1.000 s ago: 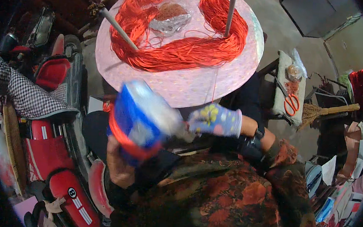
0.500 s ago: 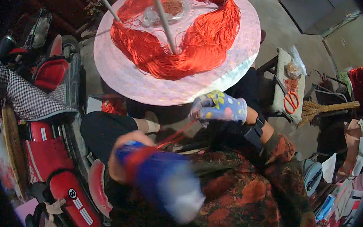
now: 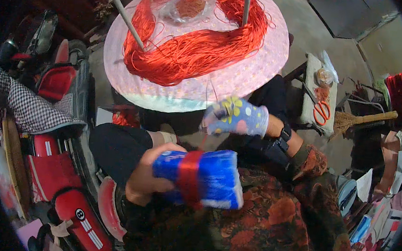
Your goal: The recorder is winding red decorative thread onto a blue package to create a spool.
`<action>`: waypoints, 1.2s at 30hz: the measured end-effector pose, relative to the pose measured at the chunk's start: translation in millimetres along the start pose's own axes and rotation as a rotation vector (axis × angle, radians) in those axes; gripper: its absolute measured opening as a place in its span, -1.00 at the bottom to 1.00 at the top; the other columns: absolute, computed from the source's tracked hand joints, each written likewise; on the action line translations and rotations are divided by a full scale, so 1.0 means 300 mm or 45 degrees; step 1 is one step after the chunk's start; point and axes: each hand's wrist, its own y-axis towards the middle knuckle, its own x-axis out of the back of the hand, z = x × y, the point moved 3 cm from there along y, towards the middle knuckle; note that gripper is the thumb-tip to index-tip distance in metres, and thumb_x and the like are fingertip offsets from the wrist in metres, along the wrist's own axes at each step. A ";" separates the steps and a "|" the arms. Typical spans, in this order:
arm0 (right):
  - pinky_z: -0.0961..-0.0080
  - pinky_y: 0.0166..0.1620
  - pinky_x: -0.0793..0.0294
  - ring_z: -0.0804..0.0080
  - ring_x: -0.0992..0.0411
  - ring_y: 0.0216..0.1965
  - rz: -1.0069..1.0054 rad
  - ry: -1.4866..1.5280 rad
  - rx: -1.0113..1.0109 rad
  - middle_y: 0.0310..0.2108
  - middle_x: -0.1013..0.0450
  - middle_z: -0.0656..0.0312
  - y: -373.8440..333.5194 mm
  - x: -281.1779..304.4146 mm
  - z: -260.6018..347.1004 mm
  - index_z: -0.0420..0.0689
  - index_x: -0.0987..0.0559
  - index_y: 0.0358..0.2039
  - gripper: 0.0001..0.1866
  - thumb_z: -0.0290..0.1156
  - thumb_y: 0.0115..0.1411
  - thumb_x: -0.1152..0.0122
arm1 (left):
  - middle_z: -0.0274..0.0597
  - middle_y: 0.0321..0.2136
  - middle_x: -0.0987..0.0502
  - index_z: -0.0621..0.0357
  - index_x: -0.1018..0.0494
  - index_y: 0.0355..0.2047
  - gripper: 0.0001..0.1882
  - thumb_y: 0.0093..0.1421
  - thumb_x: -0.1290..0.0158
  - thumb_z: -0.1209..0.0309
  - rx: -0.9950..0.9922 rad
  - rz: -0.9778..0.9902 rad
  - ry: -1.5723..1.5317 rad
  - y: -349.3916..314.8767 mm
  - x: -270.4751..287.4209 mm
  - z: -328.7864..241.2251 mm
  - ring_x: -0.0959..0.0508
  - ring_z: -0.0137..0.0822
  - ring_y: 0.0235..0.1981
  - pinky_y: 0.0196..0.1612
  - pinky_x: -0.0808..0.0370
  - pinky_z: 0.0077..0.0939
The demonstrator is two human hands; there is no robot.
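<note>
The left grip (image 3: pixel 145 175) clasps the blue packet (image 3: pixel 220 179) at six o'clock; the right grip (image 3: pixel 237 118), one o'clock from it, seems, through blur, pinched on the red strand (image 3: pixel 204 139). For flat turns, keep tension light from the twelve-o'clock skein (image 3: pixel 197 52).

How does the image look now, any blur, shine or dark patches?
Head view: the left hand and the blue pack it holds look softly blurred; head view: the red skein shows glossy highlights; head view: a black fisheye border, upper left dim; head view: the scissors look fairly crisp.
</note>
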 end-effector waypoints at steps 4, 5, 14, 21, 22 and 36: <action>0.40 -0.28 -0.55 0.34 -0.56 -0.39 0.170 -0.285 0.089 -0.40 -0.58 0.21 -0.049 -0.120 -0.029 -0.13 -0.61 -0.28 -0.79 -0.25 0.27 -0.16 | 0.03 0.29 -0.21 0.25 -0.03 0.35 -0.12 0.24 -0.03 -0.10 -0.217 -0.596 -0.648 -0.027 0.033 0.009 -0.35 -0.03 0.22 0.24 -0.38 -0.16; 0.37 -0.31 -0.55 0.24 -0.57 -0.39 0.196 -0.579 0.251 -0.41 -0.58 0.15 -0.060 -0.142 -0.007 -0.12 -0.61 -0.30 -0.81 -0.28 0.26 -0.15 | -0.01 0.19 -0.31 0.26 -0.11 0.30 -0.17 0.19 -0.10 -0.01 -0.196 -0.692 -0.532 -0.023 0.042 0.014 -0.41 -0.11 0.13 0.17 -0.41 -0.22; 0.47 -0.26 -0.52 0.42 -0.54 -0.39 0.024 -0.339 0.150 -0.40 -0.57 0.22 0.007 0.000 0.016 -0.06 -0.62 -0.22 -0.76 -0.20 0.19 -0.26 | -0.26 -0.21 -0.52 0.22 -0.42 -0.01 -0.37 -0.07 -0.36 0.23 0.328 -0.002 0.178 0.014 0.002 0.028 -0.52 -0.40 -0.20 -0.08 -0.49 -0.43; 0.34 -0.23 -0.53 0.12 -0.56 -0.28 0.040 -0.579 0.076 -0.36 -0.56 0.09 -0.065 -0.142 -0.026 -0.06 -0.58 -0.24 -0.83 -0.26 0.24 -0.18 | -0.04 0.03 -0.42 0.21 -0.27 0.16 -0.39 0.20 -0.09 0.13 -0.199 -0.844 -0.479 -0.034 0.015 0.001 -0.46 -0.32 -0.01 0.00 -0.45 -0.36; 0.23 -0.31 -0.54 -0.02 -0.53 -0.31 0.064 -0.871 0.187 -0.39 -0.55 0.01 -0.068 -0.151 0.002 -0.02 -0.57 -0.30 -0.87 -0.28 0.21 -0.16 | -0.07 -0.01 -0.44 0.20 -0.29 0.14 -0.43 0.20 -0.09 0.18 -0.156 -0.904 -0.318 -0.022 0.041 0.019 -0.48 -0.33 -0.05 -0.01 -0.45 -0.37; 0.46 -0.19 -0.54 0.42 -0.56 -0.29 -0.205 -0.184 -0.130 -0.34 -0.59 0.16 -0.029 -0.009 -0.090 -0.11 -0.61 -0.21 -0.75 -0.23 0.18 -0.30 | -0.13 -0.08 -0.52 0.19 -0.37 0.10 -0.10 -0.23 -0.37 -0.02 0.010 -1.747 0.090 0.085 -0.130 -0.115 -0.54 -0.21 -0.07 0.05 -0.45 -0.33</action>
